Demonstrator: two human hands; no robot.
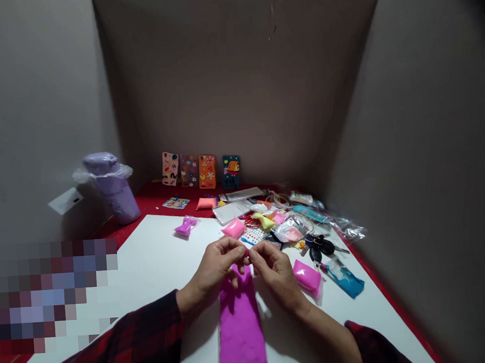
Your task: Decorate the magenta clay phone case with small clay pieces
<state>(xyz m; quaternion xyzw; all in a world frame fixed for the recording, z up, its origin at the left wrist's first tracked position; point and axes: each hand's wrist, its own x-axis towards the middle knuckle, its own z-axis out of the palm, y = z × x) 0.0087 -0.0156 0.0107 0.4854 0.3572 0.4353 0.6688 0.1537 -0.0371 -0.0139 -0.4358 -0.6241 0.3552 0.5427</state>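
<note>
A clear phone case point(241, 335) lies lengthwise before me on the white board, its back covered with a purple clay layer point(241, 313). Over its far end my left hand point(218, 264) and my right hand point(276, 268) meet, fingertips pinched together. Between them is a tiny bit of dark pink clay point(247, 253), mostly hidden by the fingers. To the right of my right hand sits a bright pink clay packet point(307, 278). Beyond the hands lie a lighter pink packet point(233, 228) and a small purple packet point(186, 226).
Several decorated phone cases point(207, 171) lean against the back wall. At the left stands a purple bottle point(115, 192) in plastic wrap. Black-handled metal tools point(322, 245), a blue packet point(346, 278) and a yellow packet point(263, 221) clutter the right side. Grey walls enclose the table.
</note>
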